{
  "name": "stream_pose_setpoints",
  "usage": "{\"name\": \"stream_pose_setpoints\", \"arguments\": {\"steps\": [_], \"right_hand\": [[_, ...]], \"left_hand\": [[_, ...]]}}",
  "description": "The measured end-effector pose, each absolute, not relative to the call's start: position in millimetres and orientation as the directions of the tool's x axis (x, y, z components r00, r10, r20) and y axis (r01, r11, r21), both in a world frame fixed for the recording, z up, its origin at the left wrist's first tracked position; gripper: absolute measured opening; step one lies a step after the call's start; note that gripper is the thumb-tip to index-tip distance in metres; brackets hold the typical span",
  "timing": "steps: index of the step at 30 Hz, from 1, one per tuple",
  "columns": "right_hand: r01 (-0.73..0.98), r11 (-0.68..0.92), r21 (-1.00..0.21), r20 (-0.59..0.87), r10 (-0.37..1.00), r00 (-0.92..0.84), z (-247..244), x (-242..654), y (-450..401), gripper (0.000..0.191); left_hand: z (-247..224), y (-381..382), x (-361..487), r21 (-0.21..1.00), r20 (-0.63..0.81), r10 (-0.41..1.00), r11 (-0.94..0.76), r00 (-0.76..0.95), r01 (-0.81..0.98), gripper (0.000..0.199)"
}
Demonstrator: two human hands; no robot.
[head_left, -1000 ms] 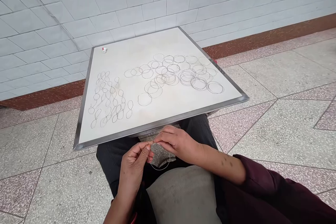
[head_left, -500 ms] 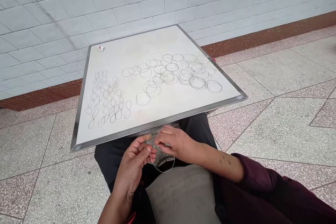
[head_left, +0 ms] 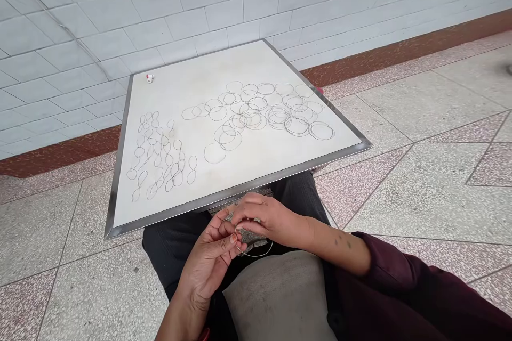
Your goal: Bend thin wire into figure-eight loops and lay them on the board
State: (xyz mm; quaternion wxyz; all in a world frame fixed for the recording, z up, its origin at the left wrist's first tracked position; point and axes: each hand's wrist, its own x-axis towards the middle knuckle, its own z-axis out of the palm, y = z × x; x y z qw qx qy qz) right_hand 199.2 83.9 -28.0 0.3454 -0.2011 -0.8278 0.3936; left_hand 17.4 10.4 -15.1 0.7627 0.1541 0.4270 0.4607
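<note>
A thin wire ring (head_left: pixel 256 255) hangs over my lap, below the table's front edge. My left hand (head_left: pixel 218 248) pinches it between thumb and fingers at its upper left. Close against those fingertips, my right hand (head_left: pixel 266 217) is closed on the same ring from the right. The exact spot where the fingertips meet on the wire is partly hidden. On the white table (head_left: pixel 172 90) lie several round wire rings (head_left: pixel 296 126), many overlapping, across the middle and right. Several wire loops twisted into figure eights (head_left: pixel 192 170) lie at the left.
A metal rim (head_left: pixel 240 187) edges the table, and a small white and red object (head_left: pixel 150 78) sits at its far left corner. Behind stands a white tiled wall (head_left: pixel 224 10). A grey cloth (head_left: pixel 280 298) covers my lap.
My left hand has moved slightly right and its fingers have come closer to my right hand on the wire ring. The ring has shifted a little right. The view has tilted slightly.
</note>
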Motion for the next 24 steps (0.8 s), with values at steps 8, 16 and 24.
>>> {"name": "stream_pose_setpoints", "arguments": {"steps": [8,16,24], "right_hand": [[0.150,0.353,-0.924,0.199,0.775,-0.599,-23,196,82,0.010],[0.108,0.376,-0.920,0.263,0.799,-0.541,-32,191,85,0.018],[-0.037,-0.194,-0.980,-0.132,0.784,-0.606,-30,197,86,0.036]], "left_hand": [[-15,8,19,0.680,-0.437,0.898,0.361,0.042,-0.638,0.061],[-18,8,21,0.696,-0.422,0.901,0.393,0.101,-0.601,0.057],[-15,8,24,0.703,-0.416,0.905,0.255,-0.093,-0.664,0.057]]}}
